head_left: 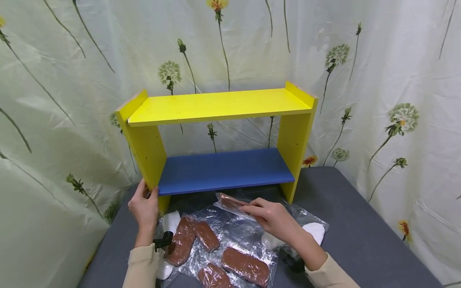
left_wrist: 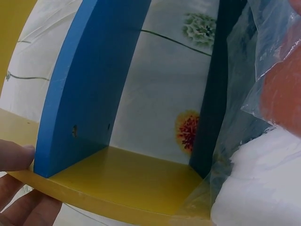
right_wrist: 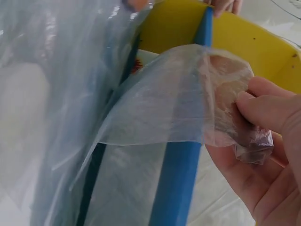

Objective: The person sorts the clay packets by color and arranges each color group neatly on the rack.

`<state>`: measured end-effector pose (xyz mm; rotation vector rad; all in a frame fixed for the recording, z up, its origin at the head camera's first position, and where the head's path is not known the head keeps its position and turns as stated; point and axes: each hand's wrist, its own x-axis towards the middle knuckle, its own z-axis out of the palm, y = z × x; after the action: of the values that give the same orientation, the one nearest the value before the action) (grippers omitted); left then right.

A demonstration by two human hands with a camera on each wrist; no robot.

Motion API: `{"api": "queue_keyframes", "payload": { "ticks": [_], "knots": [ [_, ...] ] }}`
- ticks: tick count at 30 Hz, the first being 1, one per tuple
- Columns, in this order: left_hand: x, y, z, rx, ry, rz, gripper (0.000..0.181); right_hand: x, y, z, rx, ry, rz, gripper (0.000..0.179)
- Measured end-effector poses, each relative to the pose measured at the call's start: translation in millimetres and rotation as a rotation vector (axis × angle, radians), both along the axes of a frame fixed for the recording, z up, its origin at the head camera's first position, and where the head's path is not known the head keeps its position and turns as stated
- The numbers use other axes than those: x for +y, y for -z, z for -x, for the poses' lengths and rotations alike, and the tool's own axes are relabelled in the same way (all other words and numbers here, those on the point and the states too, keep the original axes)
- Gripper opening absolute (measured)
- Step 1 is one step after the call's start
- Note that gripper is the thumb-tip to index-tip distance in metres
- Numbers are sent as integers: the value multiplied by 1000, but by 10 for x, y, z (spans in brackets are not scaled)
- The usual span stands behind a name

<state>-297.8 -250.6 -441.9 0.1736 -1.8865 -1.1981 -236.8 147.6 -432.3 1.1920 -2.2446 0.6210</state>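
Note:
A small shelf unit [head_left: 219,106] with yellow sides and top and a blue lower board [head_left: 223,170] stands on the table. My left hand [head_left: 145,208] grips its left side panel [head_left: 145,152] beside the blue board, thumb on the inner side and fingers outside, as the left wrist view shows. My right hand [head_left: 277,220] pinches a clear plastic bag [right_wrist: 160,108] with a flat brown piece [head_left: 230,201] in it, in front of the shelf and below the blue board. The bag's loose end hangs away from the fingers in the right wrist view.
Several brown slabs in clear wrap [head_left: 245,266] lie on plastic sheeting [head_left: 234,236] before the shelf. White objects [head_left: 314,232] lie at both sides of it. Beneath is a dark grey table [head_left: 360,228]. A flower-printed curtain [head_left: 252,48] hangs behind and at both sides.

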Motion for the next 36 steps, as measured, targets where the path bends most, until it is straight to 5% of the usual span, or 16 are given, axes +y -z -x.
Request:
{"api": "queue_keyframes", "payload": {
  "ticks": [14, 36],
  "knots": [
    [11, -80, 40, 53, 27, -8, 52, 136, -421, -73, -1, 24, 80, 54],
    [-24, -70, -4, 36, 21, 8, 56, 270, -1243, -67, 35, 27, 97, 56]
  ]
}}
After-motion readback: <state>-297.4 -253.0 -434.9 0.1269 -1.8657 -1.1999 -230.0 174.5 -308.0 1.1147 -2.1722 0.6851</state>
